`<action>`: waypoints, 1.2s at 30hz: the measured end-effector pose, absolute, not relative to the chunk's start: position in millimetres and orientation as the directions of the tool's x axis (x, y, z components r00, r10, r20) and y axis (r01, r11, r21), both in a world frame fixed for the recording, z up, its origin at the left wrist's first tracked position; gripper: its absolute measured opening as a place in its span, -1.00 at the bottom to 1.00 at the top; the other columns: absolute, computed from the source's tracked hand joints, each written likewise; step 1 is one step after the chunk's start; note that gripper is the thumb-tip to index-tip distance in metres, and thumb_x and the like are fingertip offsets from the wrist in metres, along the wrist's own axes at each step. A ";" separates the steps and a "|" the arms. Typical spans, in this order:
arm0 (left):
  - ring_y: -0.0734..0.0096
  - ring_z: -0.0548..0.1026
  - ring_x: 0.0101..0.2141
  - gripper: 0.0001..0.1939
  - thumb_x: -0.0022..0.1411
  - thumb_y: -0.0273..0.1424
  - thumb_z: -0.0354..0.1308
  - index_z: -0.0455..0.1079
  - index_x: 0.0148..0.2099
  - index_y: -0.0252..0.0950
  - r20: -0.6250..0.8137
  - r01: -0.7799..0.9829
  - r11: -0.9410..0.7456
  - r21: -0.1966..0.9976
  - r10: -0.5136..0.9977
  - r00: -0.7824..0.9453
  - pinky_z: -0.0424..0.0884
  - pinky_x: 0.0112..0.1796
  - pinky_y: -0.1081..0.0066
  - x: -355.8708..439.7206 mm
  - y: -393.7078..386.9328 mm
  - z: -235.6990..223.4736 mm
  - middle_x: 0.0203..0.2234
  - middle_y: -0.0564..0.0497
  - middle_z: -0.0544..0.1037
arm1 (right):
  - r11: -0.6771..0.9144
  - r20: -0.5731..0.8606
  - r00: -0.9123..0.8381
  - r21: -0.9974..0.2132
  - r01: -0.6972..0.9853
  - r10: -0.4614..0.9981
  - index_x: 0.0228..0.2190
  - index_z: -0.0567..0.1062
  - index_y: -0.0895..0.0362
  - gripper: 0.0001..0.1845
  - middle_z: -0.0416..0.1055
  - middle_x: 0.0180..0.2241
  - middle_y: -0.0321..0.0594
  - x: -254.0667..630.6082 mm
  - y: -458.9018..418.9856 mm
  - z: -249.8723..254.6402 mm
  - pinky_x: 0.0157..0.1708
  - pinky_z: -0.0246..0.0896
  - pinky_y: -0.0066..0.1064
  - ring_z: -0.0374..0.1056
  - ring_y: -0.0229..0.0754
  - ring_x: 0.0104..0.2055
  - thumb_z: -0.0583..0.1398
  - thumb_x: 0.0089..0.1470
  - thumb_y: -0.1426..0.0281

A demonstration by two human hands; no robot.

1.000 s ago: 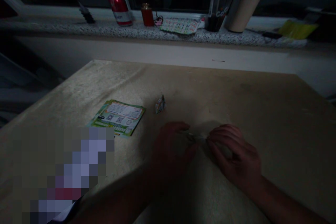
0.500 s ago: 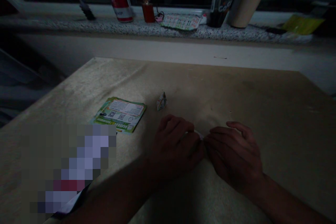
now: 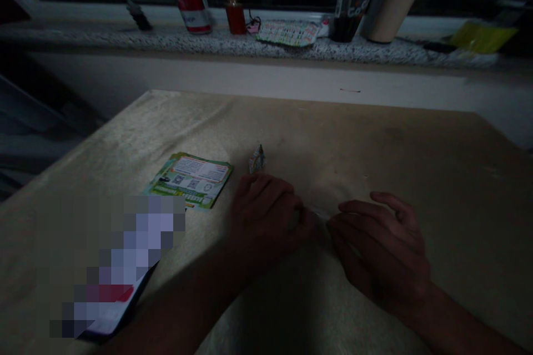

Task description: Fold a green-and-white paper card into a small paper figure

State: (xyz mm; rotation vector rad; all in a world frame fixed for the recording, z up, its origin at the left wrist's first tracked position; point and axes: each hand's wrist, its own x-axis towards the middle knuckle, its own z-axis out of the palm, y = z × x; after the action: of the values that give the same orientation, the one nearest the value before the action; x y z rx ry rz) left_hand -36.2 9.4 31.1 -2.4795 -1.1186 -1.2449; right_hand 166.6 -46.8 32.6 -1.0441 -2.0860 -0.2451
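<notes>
My left hand and my right hand are low over the middle of the table. Between their fingertips stretches a thin, pale, partly see-through strip, too dim and blurred to name. Left thumb and forefinger are pinched at one end of it, with the other fingers curled. At its other end, the right thumb and fingertips are pressed together, and the little finger sticks up. Just beyond my left hand lies a small folded piece of printed paper.
Left of my hands are a green printed packet and a phone-like device with a blurred screen. On the windowsill stand a red-and-white can, an orange bottle, a shaker cup and a tan cylinder.
My hands have drawn slightly apart, the left moving left and the right moving right. More of the pale strip shows between them.
</notes>
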 end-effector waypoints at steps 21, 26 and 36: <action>0.33 0.42 -0.24 -0.98 0.29 -0.52 0.20 0.42 -0.23 -0.35 0.585 0.318 -0.877 0.361 0.478 0.655 0.35 -0.15 0.25 -40.4 2.9 36.9 -0.26 -0.06 0.51 | 0.697 0.697 -0.384 -0.231 0.679 0.605 -0.26 0.59 0.18 -0.84 0.64 -0.33 -0.18 168.0 -45.1 25.4 0.06 0.21 0.00 0.54 -0.09 -0.18 0.26 0.15 0.62; 0.36 0.41 -0.22 -0.95 0.35 -0.50 0.17 0.41 -0.22 -0.35 0.511 0.289 -0.887 0.360 0.447 0.734 0.33 -0.10 0.30 -45.2 5.5 42.5 -0.24 -0.03 0.51 | 0.705 0.659 -0.427 -0.227 0.672 0.619 -0.27 0.58 0.15 -0.81 0.64 -0.33 -0.24 170.2 -46.2 22.7 0.11 0.14 0.02 0.52 -0.10 -0.16 0.22 0.17 0.63; 0.35 0.39 -0.14 -0.95 0.39 -0.52 0.12 0.36 -0.19 -0.30 0.427 0.284 -0.847 0.450 0.483 0.764 0.29 -0.03 0.29 -65.4 6.7 50.9 -0.19 -0.01 0.48 | 0.708 0.701 -0.400 -0.210 0.674 0.590 -0.25 0.56 0.09 -0.82 0.64 -0.35 -0.25 182.3 -38.9 34.4 0.04 0.22 -0.01 0.55 -0.06 -0.23 0.29 0.14 0.59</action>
State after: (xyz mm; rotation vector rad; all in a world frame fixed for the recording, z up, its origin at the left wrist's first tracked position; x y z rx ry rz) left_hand -65.4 6.7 50.9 -3.2882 -0.7429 -0.9749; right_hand 182.3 -38.9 34.4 -0.9589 -2.1166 -0.1351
